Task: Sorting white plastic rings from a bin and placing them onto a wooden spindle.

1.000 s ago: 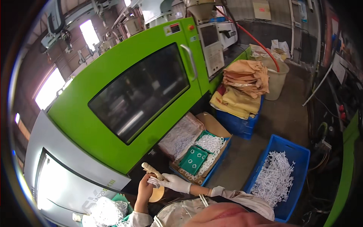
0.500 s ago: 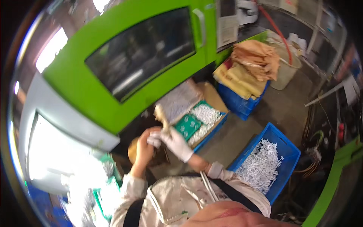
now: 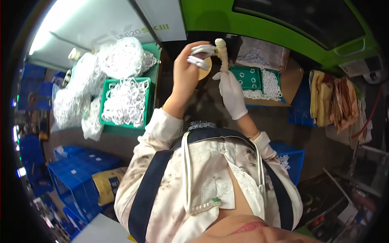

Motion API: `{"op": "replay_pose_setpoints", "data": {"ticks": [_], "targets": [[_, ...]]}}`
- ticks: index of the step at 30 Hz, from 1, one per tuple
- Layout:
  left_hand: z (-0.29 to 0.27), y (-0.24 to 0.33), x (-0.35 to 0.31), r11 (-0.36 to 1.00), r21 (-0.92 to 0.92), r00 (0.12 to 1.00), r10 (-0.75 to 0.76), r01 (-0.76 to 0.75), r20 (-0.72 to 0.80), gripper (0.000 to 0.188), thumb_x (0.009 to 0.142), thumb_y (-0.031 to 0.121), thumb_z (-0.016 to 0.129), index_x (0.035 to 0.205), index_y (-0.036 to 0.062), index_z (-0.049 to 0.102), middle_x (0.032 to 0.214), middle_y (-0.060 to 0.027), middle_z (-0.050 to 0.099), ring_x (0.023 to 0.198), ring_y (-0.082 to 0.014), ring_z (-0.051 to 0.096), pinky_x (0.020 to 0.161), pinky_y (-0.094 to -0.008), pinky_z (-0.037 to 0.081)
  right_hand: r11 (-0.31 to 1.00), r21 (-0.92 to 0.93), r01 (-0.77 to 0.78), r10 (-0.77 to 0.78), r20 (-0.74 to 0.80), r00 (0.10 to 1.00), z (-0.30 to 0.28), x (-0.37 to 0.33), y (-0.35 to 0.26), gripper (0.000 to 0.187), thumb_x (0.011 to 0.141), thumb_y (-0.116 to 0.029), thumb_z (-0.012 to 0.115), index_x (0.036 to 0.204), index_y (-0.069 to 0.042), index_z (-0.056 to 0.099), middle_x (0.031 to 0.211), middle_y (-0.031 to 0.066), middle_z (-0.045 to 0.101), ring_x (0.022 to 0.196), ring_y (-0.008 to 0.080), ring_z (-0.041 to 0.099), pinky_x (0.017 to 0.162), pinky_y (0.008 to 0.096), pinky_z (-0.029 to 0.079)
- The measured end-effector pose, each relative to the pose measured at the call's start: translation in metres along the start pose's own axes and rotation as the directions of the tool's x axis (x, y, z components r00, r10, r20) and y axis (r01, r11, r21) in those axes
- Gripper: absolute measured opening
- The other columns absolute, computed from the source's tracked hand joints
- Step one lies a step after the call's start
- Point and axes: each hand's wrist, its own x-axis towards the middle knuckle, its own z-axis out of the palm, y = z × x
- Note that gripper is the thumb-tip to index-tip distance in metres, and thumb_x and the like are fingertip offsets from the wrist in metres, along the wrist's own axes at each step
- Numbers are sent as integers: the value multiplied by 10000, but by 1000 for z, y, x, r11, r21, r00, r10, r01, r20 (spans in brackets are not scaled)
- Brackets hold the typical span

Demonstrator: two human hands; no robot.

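My left hand [image 3: 184, 75] is bare and raised in front of me, its fingers curled. White elongated shapes [image 3: 198, 60] show at its fingers; whether they are finger covers or held pieces I cannot make out. My right hand [image 3: 231, 93], in a white glove, is closed at the lower end of a cream, cloth-wrapped stick [image 3: 221, 52]. That stick stands nearly upright, its knobbed top close to my left fingers. A round tan surface [image 3: 205, 69] lies below and behind the left hand.
To the left, a green tray [image 3: 151, 101] holds white link-shaped pieces beside filled clear bags [image 3: 121, 56]. A box with a green tray [image 3: 245, 77] and white pieces stands at right, near folded sacks [image 3: 336, 97]. Blue crates [image 3: 77, 170] stand lower left; a green machine [image 3: 210, 20] is ahead.
The view has swung left, bringing the bags and tray of white pieces in full. My hands have parted slightly, and the wrapped stick now stands up from the right hand.
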Motion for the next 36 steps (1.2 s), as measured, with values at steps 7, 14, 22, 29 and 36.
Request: {"op": "replay_pose_setpoints", "data": {"ticks": [7,14,22,29,36], "targets": [[-18,-85,-8,962,79,864,-269,261,425,309,827,-22,646,1135,-13,628,1157,-78,654,969,-107,611,865,-236,486,899,435,-50,150,-199,968,-30,12,41,252,1082,-252,428,1085,-42,566,760,-47,442,652,55,420,591,222,367],[91,-95,-40,910,207,450,-364,360,815,278,902,47,629,1177,6,644,991,-1,677,893,-57,575,787,-240,490,960,273,64,43,-368,929,-113,-26,54,254,1024,-198,544,1134,-11,676,1080,40,678,1033,129,611,932,282,462],[252,-111,-67,853,311,300,-454,420,839,181,981,69,528,1134,21,612,880,-24,672,773,-100,648,675,-248,520,945,305,120,20,-420,907,-245,-66,79,282,1050,-235,498,1146,-18,650,1040,32,640,1005,112,569,916,272,438],[326,-130,-51,939,152,498,-296,309,815,234,972,58,539,1177,-8,629,1045,-51,687,921,-124,655,791,-254,511,950,-217,223,-310,-634,708,-322,-68,63,216,1034,-170,497,1046,1,630,908,69,588,881,173,573,802,315,460],[310,-126,-28,728,-68,606,-510,682,610,213,1021,130,479,1171,27,588,995,-49,647,858,-160,632,756,-309,531,973,127,192,-142,-327,934,-293,-50,27,396,964,-194,663,1298,-17,546,1119,41,619,1020,98,563,917,282,470]]}}
